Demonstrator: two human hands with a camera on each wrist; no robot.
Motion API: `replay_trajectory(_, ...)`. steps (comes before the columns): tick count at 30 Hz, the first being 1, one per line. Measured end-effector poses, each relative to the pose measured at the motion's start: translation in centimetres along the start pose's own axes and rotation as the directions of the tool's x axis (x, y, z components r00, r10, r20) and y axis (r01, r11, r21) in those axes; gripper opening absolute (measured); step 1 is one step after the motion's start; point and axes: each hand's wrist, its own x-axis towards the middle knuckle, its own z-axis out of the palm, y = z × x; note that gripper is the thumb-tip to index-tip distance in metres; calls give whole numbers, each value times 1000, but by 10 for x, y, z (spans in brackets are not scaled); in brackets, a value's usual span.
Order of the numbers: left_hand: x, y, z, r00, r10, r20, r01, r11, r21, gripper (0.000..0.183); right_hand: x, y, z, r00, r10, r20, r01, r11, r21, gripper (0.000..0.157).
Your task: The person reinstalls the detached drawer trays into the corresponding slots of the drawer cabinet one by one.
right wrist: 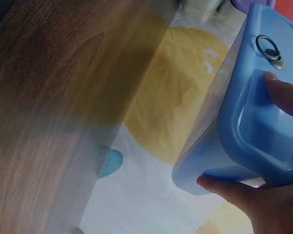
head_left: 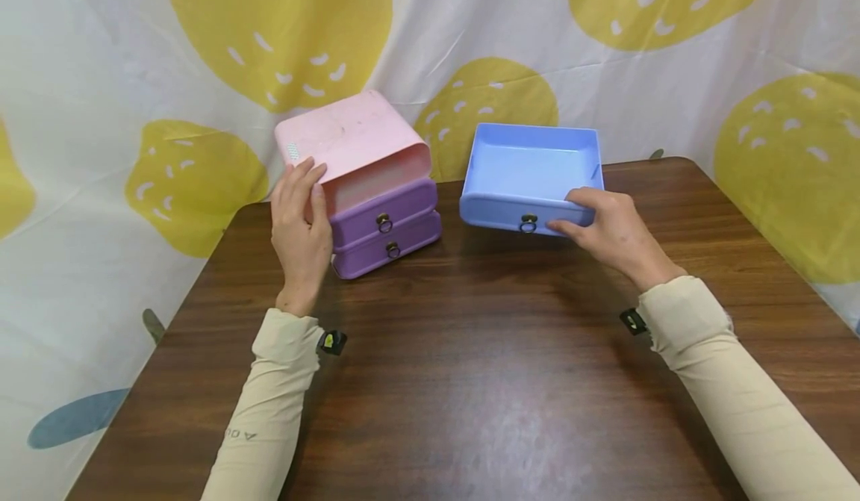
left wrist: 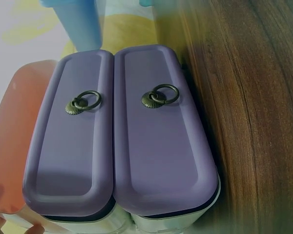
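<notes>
A pink drawer case (head_left: 352,131) tops a stack with two purple drawers (head_left: 386,213), each with a bronze ring pull; its top slot is a vacant opening. My left hand (head_left: 298,221) rests against the case's left side, fingers fairly straight along its upper edge. In the left wrist view, the purple drawer fronts (left wrist: 161,141) fill the middle, and only fingertips show at the lower left. To the right, my right hand (head_left: 614,228) grips the front right corner of a blue drawer (head_left: 531,169), thumb on its front near the ring pull (right wrist: 269,51). The drawer appears raised off the table.
The brown wooden table (head_left: 510,381) extends in front of the stack and the drawer. Behind it hangs a white cloth with yellow fruit prints (head_left: 484,90). Small dark devices sit at both sleeve cuffs (head_left: 681,318).
</notes>
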Motion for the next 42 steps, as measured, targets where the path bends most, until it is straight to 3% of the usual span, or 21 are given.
replay_trajectory(20,0,0,-1,1000,-2,8,2,1000,11,30,-2,-5,3,999,-47,15,47,999,27,24)
replay_trajectory(42,0,-1,-1,1000,-4,7,4,1000,9,29,-6,-9,0,973,-191,-127,200,978,63,30)
